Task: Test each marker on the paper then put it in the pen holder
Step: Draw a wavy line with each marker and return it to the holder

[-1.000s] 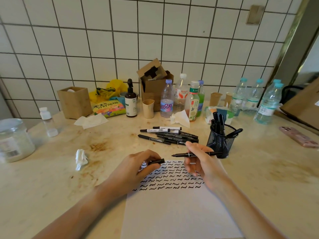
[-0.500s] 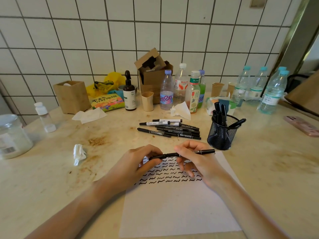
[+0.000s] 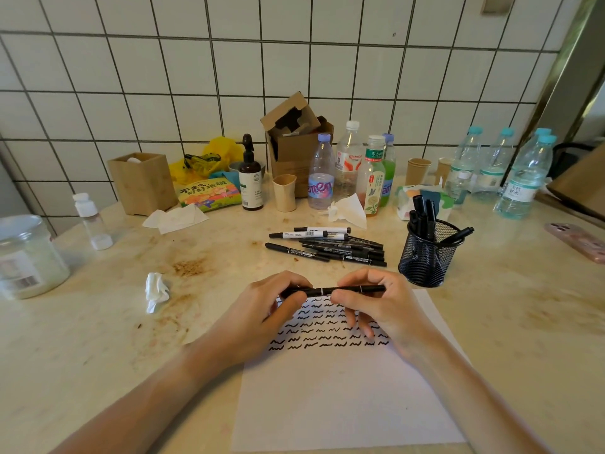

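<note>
A black marker (image 3: 330,290) lies level between both hands, above the top of the white paper (image 3: 347,398). My left hand (image 3: 262,312) pinches its capped left end. My right hand (image 3: 376,306) grips the barrel, whose right end sticks out past my fingers. Rows of black squiggles (image 3: 327,335) cover the paper's upper part. A pile of several black markers (image 3: 327,245) lies on the table behind my hands. The black mesh pen holder (image 3: 425,253), with several markers in it, stands to the right of the pile.
A crumpled tissue (image 3: 157,290) lies left of my hands. A plastic jar (image 3: 27,257) and small white bottle (image 3: 91,221) stand far left. Bottles (image 3: 320,178), paper cups, a cardboard box (image 3: 294,139) and a wooden box (image 3: 142,183) line the tiled wall. A pink phone (image 3: 577,240) lies far right.
My left hand brought the cap to the marker's tip and pushed it on. Both hands drew together over the paper's top edge.
</note>
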